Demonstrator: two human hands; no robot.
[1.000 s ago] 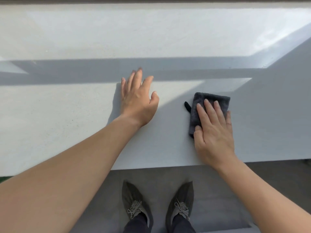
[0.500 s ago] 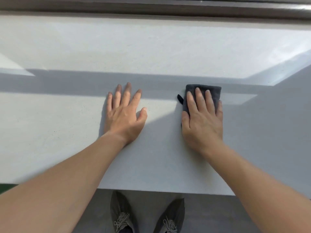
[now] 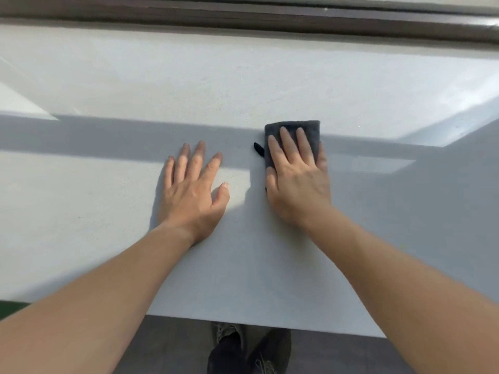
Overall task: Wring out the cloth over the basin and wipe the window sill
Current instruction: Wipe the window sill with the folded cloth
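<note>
Folded dark grey cloth lies on the pale grey window sill, pressed flat under the right hand, while the left hand rests empty, fingers spread, beside it.

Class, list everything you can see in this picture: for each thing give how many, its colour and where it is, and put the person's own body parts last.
window sill: one, pale grey-white, fills most of the view, crossed by a band of shadow.
window frame: one, dark brown, along the sill's far edge at the top.
cloth: one, dark grey, folded, flat on the sill right of centre, under the right hand; a small dark tag sticks out at its left edge.
floor: grey, below the sill's near edge.
shoes: two, dark, on the floor at bottom centre.
left hand: one, flat on the bare sill, fingers spread.
right hand: one, pressed flat on the cloth.
forearms: two, bare, reaching in from below.
</note>
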